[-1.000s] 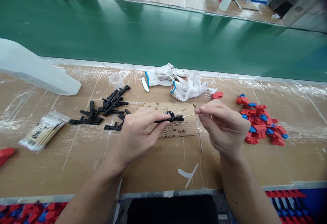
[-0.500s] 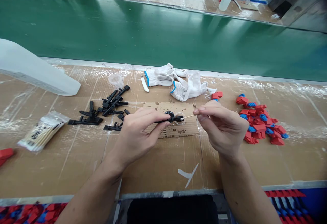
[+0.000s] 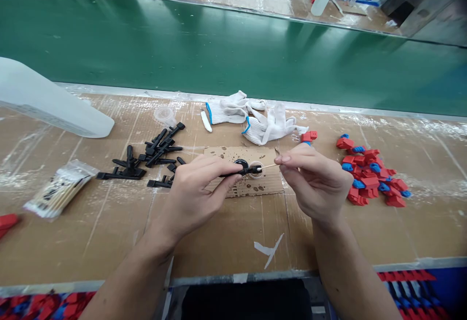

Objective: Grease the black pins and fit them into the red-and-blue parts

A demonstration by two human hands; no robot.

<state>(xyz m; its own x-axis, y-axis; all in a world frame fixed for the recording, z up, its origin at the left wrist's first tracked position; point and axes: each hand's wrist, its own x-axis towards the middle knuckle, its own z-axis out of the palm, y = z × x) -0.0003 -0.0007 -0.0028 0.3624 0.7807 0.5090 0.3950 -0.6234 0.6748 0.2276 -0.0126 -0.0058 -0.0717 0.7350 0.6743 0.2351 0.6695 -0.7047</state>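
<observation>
Left grip point(image 3: 199, 193) closed on a black plastic part point(image 3: 244, 170); right grip point(image 3: 314, 181) pinched a wooden swab point(image 3: 268, 166), which could slip if pinched loosely.

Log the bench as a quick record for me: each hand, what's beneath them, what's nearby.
Left hand: holds a black plastic part
Right hand: pinches a wooden cotton swab, its tip at the black part's end
Beneath hands: stained cardboard pad, small round cup
Nearby: loose black plastic parts, bagged cotton swabs, white work gloves, red-and-blue plastic parts
</observation>
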